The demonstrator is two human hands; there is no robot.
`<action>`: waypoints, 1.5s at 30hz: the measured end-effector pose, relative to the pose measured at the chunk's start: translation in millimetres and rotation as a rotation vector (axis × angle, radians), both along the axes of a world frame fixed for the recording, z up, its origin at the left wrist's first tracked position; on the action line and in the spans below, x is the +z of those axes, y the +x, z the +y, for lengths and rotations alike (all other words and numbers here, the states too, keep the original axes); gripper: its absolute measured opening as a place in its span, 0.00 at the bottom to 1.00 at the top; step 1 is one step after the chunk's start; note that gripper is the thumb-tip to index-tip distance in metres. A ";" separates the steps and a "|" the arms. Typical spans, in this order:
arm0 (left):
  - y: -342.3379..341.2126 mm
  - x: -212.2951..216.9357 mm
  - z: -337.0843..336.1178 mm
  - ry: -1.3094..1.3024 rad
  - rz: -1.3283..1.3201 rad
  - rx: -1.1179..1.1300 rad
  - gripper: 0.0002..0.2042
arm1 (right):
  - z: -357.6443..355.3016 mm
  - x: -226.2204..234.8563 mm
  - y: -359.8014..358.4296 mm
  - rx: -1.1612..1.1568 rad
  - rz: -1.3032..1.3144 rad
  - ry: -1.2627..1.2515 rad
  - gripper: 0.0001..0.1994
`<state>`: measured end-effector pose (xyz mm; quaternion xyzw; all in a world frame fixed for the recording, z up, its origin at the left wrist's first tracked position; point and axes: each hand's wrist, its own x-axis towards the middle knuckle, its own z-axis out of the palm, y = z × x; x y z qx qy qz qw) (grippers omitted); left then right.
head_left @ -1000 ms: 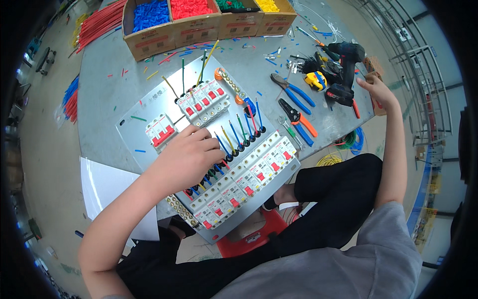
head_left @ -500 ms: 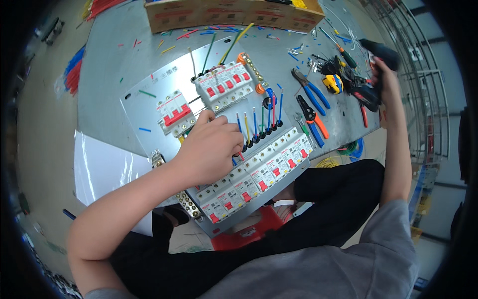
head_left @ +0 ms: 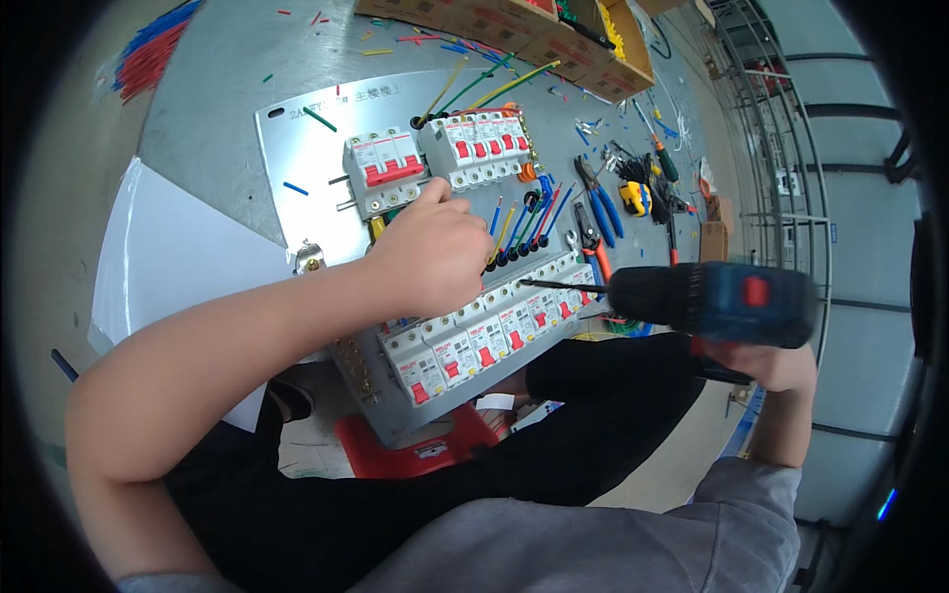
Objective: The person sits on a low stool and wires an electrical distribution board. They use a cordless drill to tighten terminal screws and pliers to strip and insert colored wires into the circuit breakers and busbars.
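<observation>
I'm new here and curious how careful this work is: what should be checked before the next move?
Drill held in right hand: ok.
Bit apart from left hand: ok, gap visible.
Bit touching breaker row: cannot tell.
Left hand's grip: cannot tell, fingertips hidden.
Panel fully on table: not ok, near edge overhangs.
Panel free of scraps: not ok, green piece and blue piece lie there.

Panel (head_left: 321, 222) on tbl (head_left: 203, 128); paper (head_left: 183, 257) to L, pliers (head_left: 600, 206) to R, boxes (head_left: 484, 30) behind.

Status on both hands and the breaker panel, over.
Right hand gripping power drill. Left hand curled by wires, grip hidden. Drill bit crosses breaker row in view.
</observation>
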<state>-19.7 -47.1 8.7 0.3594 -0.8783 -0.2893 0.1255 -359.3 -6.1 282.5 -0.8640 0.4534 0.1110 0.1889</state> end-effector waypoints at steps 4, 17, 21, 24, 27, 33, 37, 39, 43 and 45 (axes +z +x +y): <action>-0.2 5.7 -3.7 0.061 -0.053 -0.018 0.10 | -1.1 -11.3 51.9 -0.309 -0.053 0.167 0.20; -3.5 2.7 -2.1 0.042 -0.014 0.005 0.10 | -2.0 -16.0 90.2 -0.248 0.006 0.239 0.17; -1.0 -2.1 0.3 0.017 -0.036 0.037 0.09 | -21.7 -7.8 125.2 -0.103 0.201 0.235 0.18; -1.7 0.8 -1.3 0.029 -0.050 0.021 0.09 | -24.5 -3.1 141.2 -0.045 0.236 0.191 0.18; -1.6 1.7 -1.2 0.015 -0.050 0.010 0.08 | -27.4 -2.4 142.6 -0.022 0.292 0.200 0.18; -3.7 4.6 -1.6 0.028 -0.044 -0.001 0.08 | -26.8 0.3 139.8 0.039 0.298 0.149 0.21; -1.7 5.6 -2.9 0.030 -0.081 -0.008 0.08 | -39.9 3.2 145.9 0.095 0.400 0.189 0.23; -2.6 3.6 -3.5 0.011 -0.055 -0.009 0.08 | -44.1 6.0 135.4 0.159 0.366 0.141 0.23; 2.6 11.5 -2.4 0.030 -0.077 -0.025 0.08 | -56.4 31.7 127.8 0.268 0.181 0.139 0.17; 2.1 8.9 -1.6 0.004 -0.058 -0.048 0.09 | -59.4 59.5 93.4 0.261 0.033 0.086 0.15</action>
